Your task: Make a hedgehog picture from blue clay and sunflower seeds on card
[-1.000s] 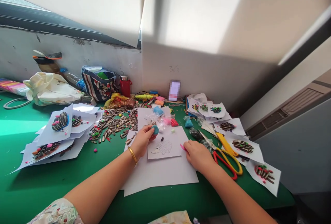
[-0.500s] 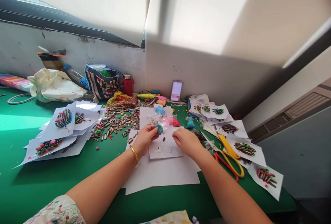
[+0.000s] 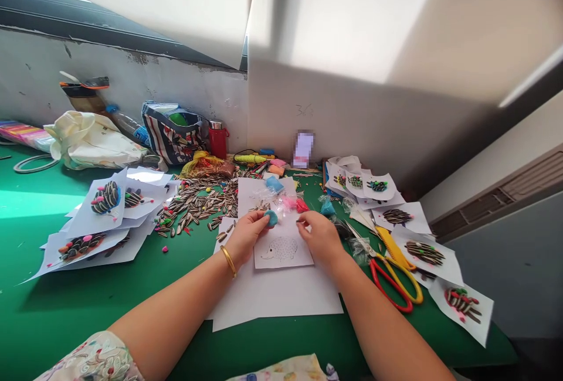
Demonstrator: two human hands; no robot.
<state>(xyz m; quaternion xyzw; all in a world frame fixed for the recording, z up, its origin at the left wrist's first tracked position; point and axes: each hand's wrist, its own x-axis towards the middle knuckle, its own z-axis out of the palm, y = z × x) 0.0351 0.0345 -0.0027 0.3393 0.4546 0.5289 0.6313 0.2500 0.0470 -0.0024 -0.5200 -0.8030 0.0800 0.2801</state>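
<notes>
Head view, the only one we have. Our left hand (image 3: 246, 235) is clamped on a blue clay lump (image 3: 271, 218), thumb and fingertips closed around its near side, just beyond the small sheet (image 3: 263, 262) with its hedgehog drawing (image 3: 284, 249). Whether the lump touches paper, we cannot tell.

Our right hand (image 3: 323, 240) is near the sheet's right side, thumb and forefinger brought close together at the tips. Something dark may sit between them; too small to be sure, so we cannot say whether they grip anything.

The small sheet lies on larger white paper (image 3: 281, 299). Striped seeds (image 3: 200, 208) are heaped to the left; a red lump (image 3: 302, 205) and a blue packet (image 3: 274, 184) lie farther off. Scissors (image 3: 398, 281) rest to the right, near more decorated cards (image 3: 424, 252).

Step in hand, as we judge it: clay held and being worked between the two hands, not yet set on the drawing. The next move, we think, calls for a steady left grip, light enough not to flatten the lump, with the right fingertips kept precise and the loose sheet undisturbed.
</notes>
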